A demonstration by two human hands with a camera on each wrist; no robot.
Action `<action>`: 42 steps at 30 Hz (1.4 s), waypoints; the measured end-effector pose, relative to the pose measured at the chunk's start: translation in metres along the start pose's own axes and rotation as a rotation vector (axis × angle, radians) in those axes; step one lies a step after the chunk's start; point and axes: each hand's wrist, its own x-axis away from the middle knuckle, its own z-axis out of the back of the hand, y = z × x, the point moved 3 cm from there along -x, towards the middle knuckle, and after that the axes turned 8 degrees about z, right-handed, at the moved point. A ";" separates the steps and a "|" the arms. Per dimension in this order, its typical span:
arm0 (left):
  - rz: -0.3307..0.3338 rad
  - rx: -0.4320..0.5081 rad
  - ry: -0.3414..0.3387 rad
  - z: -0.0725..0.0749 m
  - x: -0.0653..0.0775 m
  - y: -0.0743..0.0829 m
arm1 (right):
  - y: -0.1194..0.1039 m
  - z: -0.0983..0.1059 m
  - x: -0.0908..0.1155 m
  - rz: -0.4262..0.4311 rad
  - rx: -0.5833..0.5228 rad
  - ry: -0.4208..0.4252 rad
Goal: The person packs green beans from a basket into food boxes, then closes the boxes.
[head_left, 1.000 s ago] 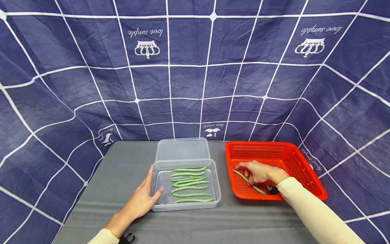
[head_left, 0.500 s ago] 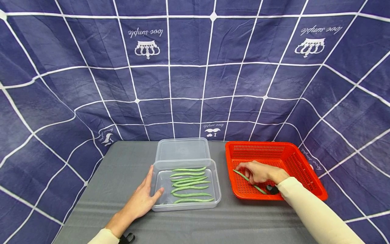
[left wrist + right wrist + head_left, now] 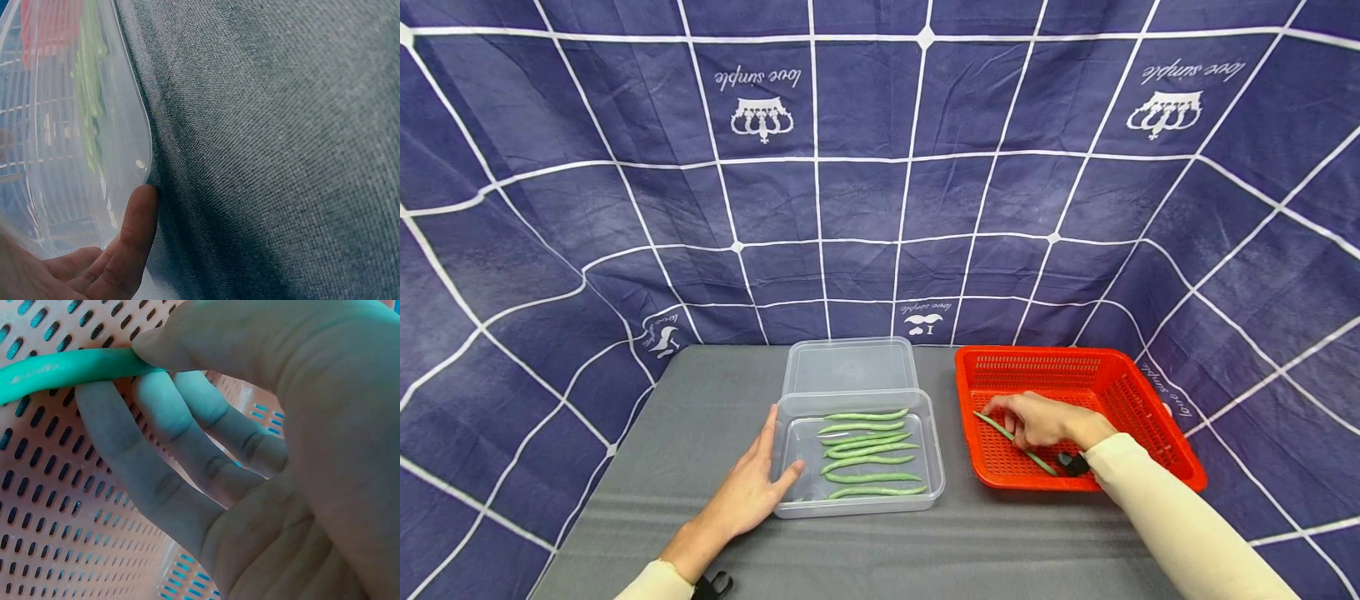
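Note:
My left hand [image 3: 748,492] rests against the left wall of a clear plastic container [image 3: 934,454], fingers straight along the outside, thumb over the rim. In the left wrist view a straight finger [image 3: 136,231] touches the wall's outer face. Several green beans [image 3: 871,461] lie side by side across the container's bottom. Inside the red basket [image 3: 1150,417], my right hand [image 3: 1041,421] pinches one green bean [image 3: 996,425] near its middle. From the right wrist, the thumb presses this bean [image 3: 69,367] against the fingers, close over the perforated basket floor.
A flat clear lid [image 3: 850,367] lies behind the container. Grey cloth [image 3: 700,400] covers the table, and a blue curtain [image 3: 865,200] with white lines rises behind and at both sides. The basket stands to the container's right, a gap between them.
The right hand and its pinched bean have shifted very slightly up and to the right in the basket. The left hand, container and other beans keep their places.

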 end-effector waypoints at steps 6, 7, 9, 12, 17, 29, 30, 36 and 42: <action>-0.006 -0.007 0.000 0.000 -0.001 -0.001 | 0.000 0.004 0.001 0.002 0.011 0.018; -0.006 -0.007 0.000 0.000 -0.001 -0.001 | 0.000 0.004 0.002 0.009 0.015 0.021; -0.008 -0.006 0.000 0.000 -0.001 -0.001 | 0.000 0.005 0.003 0.017 0.010 0.025; -0.012 -0.006 0.003 0.000 -0.001 -0.001 | -0.001 0.007 0.005 0.019 -0.008 0.027; -0.017 -0.006 0.006 -0.001 0.000 -0.001 | -0.003 0.009 0.005 -0.001 -0.015 0.039; -0.021 -0.006 0.009 -0.001 0.000 0.001 | -0.012 0.017 0.007 0.031 0.007 0.080; -0.020 -0.008 0.009 -0.001 0.000 0.001 | -0.012 0.017 0.007 0.038 0.011 0.085; -0.019 -0.004 0.005 -0.001 0.001 0.001 | -0.016 0.022 0.007 0.049 0.023 0.110; -0.020 -0.004 0.001 0.001 0.002 0.001 | -0.020 0.026 0.007 0.047 0.056 0.126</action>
